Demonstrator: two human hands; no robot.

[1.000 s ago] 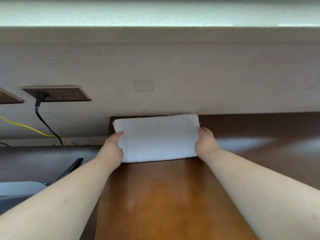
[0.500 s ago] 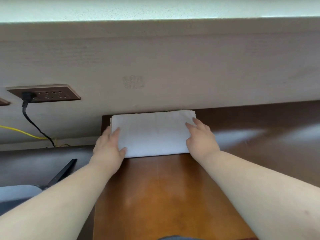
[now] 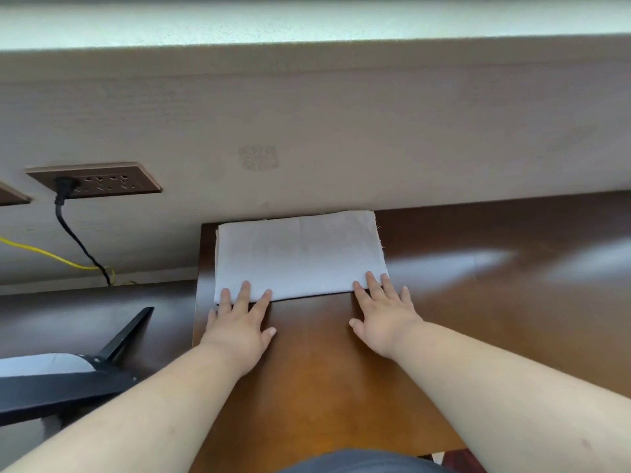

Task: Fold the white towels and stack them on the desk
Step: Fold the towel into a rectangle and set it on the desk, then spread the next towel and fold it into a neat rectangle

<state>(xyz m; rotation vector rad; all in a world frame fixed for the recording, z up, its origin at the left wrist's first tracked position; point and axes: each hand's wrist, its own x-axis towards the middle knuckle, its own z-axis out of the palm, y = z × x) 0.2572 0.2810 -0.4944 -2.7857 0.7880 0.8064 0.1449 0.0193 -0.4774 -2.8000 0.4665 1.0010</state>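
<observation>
At the back of the glossy brown wooden desk (image 3: 324,370), hard against the pale wood-grain wall panel (image 3: 307,114), lies the folded white cloth towel (image 3: 300,256): a flat rectangle, its far edge touching the panel.

Our left hand (image 3: 239,326) rests palm down on the desk, fingers spread wide and flat, only the tips lapping over the towel's near left corner. Our right hand (image 3: 384,319) does likewise at the near right corner. Neither grips anything.

We see layered edges on the towel's left side, so it may be more than one piece. We cannot tell how many.

We judge the towel folded and set; this looks like a squaring-up of the near edge.

Risks from here:
- The desk is slick. If we draw our fingertips back while they press down, the top layer could slide toward us and spoil the alignment.
- Uneven pressure from one hand could skew the rectangle away from the wall.
- The left edge of the desk lies just beside the towel; a sideways nudge could hang a corner over it.

Containers: none in view. A brown wall socket plate (image 3: 95,179) holds one black plug (image 3: 65,186); the other slots look empty.
</observation>
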